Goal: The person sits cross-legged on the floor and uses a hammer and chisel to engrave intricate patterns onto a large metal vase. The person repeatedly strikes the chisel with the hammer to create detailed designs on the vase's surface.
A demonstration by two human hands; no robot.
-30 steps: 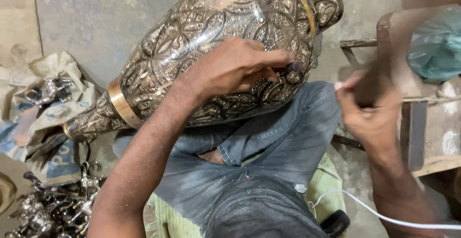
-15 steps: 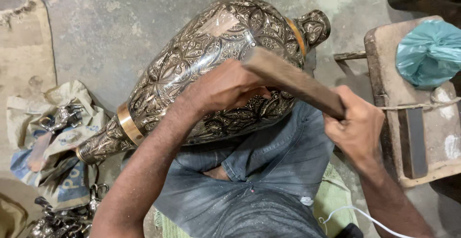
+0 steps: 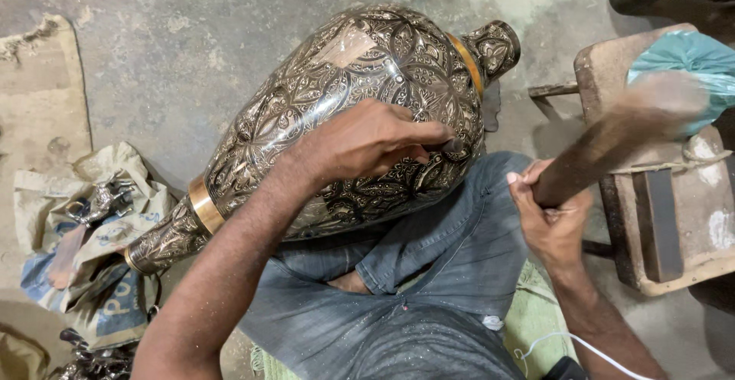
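A large engraved metal vase [image 3: 337,96] with brass bands lies tilted across my lap, its neck pointing up right and its foot down left. My left hand [image 3: 367,142] rests on the vase's belly and pinches a small dark chisel [image 3: 448,147] whose tip touches the engraved surface. My right hand [image 3: 547,211] grips the lower end of a wooden mallet stick [image 3: 612,139], raised to the right of the vase and blurred at its upper end.
A low wooden stool [image 3: 674,204] with a teal plastic bag [image 3: 689,58] stands at the right. Crumpled sacks with small metal pieces [image 3: 92,219] lie at the left on the concrete floor. A white cable [image 3: 582,345] runs by my right forearm.
The wooden stick was lying over the chisel at my left hand half a second ago; now my right hand has swung it up and away to the right. The vase and left hand stay put.
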